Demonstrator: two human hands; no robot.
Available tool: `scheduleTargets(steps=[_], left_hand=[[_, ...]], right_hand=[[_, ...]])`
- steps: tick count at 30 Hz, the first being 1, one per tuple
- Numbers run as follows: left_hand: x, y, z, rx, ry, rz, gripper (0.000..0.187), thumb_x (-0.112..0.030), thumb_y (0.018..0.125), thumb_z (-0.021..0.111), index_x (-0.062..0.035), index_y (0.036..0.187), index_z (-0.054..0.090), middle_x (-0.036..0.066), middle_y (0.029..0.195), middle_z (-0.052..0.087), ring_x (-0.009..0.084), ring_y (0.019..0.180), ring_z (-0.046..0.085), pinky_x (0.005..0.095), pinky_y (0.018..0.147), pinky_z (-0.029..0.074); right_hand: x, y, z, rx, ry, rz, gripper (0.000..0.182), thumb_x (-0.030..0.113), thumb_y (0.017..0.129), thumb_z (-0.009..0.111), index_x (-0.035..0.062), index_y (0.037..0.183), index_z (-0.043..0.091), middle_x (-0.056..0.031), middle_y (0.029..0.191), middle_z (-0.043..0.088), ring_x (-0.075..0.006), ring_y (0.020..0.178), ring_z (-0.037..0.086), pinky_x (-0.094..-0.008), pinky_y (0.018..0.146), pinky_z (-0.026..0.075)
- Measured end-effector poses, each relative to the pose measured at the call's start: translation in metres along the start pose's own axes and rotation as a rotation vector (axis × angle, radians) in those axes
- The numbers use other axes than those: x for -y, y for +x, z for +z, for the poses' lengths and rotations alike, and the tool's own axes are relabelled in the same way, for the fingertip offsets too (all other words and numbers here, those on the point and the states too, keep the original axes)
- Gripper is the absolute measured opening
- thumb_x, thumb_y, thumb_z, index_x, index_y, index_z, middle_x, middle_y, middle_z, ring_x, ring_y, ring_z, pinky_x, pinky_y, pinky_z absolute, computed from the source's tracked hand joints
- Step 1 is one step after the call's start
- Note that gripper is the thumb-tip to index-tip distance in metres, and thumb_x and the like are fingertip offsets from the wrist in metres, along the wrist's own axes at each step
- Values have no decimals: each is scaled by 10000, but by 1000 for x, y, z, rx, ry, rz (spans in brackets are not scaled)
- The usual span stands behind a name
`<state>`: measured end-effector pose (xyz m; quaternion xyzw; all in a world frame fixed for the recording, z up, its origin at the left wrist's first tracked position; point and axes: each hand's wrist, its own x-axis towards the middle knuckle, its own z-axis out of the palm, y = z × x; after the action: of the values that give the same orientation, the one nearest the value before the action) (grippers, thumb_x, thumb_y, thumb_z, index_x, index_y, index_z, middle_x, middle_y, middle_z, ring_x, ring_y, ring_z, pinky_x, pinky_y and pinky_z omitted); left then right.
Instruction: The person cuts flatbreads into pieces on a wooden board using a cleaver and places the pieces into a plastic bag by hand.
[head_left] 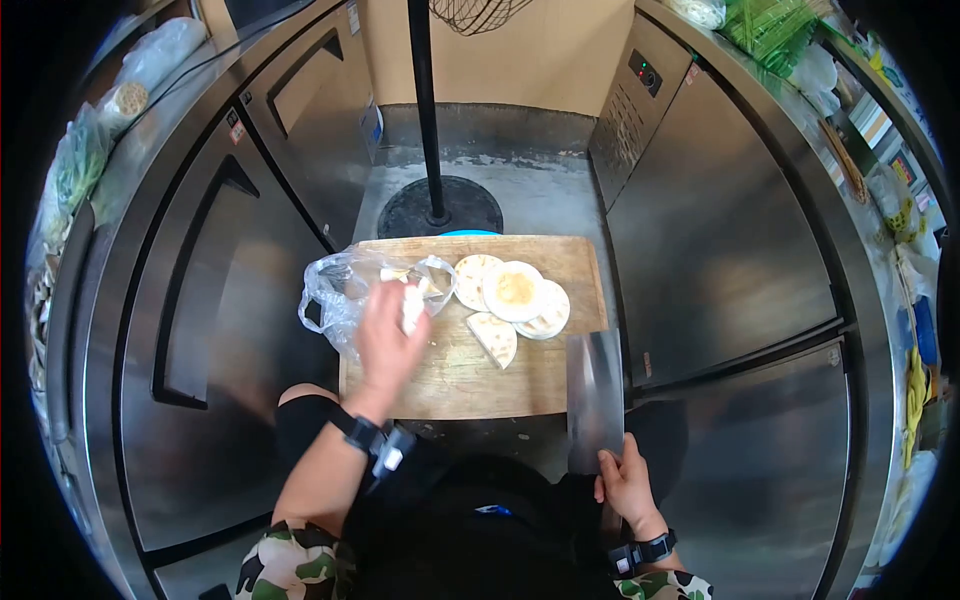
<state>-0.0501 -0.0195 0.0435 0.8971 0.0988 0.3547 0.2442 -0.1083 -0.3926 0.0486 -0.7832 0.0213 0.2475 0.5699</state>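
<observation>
On a wooden cutting board [540, 390] set low between the person's knees, three round flat breads [515, 290] overlap near the back, with the top one resting on the others. A cut piece of bread [492, 338] lies just in front of them, pointed end toward the person. The breads sit in the middle and to the right, perhaps so the left side has room for the clear plastic bag [335, 295]. The bag lies partly on the board and partly over its edge, and its mouth seems wide, maybe so a hand can get in easily. Some bread shows inside. The left hand [390, 335] is over the near side of the bag. It is blurry, but its thumb and fingers look closed around a small white piece [412, 312]. The right hand [625, 480] grips the big knife [595, 395] by its handle, blade pointing away. The knife is off to the right, apart from the left hand, which probably keeps those fingers safe. I cannot tell if the blade touches the board.
</observation>
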Motion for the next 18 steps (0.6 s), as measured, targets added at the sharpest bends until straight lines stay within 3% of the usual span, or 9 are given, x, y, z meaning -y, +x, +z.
scheduleTargets(steps=[2,5,8,10,12,16,18], left_hand=[[16,29,-6,67,51,-178,296,-188,828,686,-77,1098,634,133,1078,600,365,957,611,447,789,510],[55,28,15,63,406,12,287,-204,863,670,-52,1102,625,152,1086,591,365,1004,594,449,821,503],[12,19,11,186,259,63,315,-246,888,669,-28,1110,619,162,1109,579,352,1071,569,438,885,487],[-7,-13,38,405,-2,12,375,-279,873,692,-15,1126,608,159,1120,576,352,1105,545,428,905,484],[-32,-35,60,576,-49,-67,433,-282,819,746,-17,1126,595,150,1159,535,360,1112,525,428,901,486],[-40,-57,100,484,-34,-148,499,-213,757,789,-29,1168,572,153,1191,489,338,1125,528,429,895,496],[-41,-61,104,482,-52,-180,518,-176,732,796,-33,1175,569,150,1203,479,338,1128,525,424,907,491]], right_hand=[[-1,4,0,29,20,0,144,59,1009,517,12,1102,417,-59,642,555,-106,451,547,-255,402,424],[-4,7,0,72,-37,16,142,77,1010,521,8,1080,418,-68,637,561,-125,459,562,-271,421,437],[-4,6,-2,76,-53,44,138,71,1012,515,8,1080,414,-63,660,548,-125,460,551,-271,431,440],[6,5,-1,81,-55,52,120,36,1015,492,12,1089,401,-39,708,509,-109,461,522,-263,417,422],[-1,8,0,77,-39,63,153,65,1010,516,6,1114,421,-63,665,556,-124,464,553,-272,430,441],[-5,10,3,84,-80,36,185,74,1005,528,5,1147,432,-77,643,580,-133,467,570,-281,436,455],[1,9,5,95,-118,63,133,52,1016,499,13,1102,405,-58,722,559,-110,468,539,-264,424,432]])
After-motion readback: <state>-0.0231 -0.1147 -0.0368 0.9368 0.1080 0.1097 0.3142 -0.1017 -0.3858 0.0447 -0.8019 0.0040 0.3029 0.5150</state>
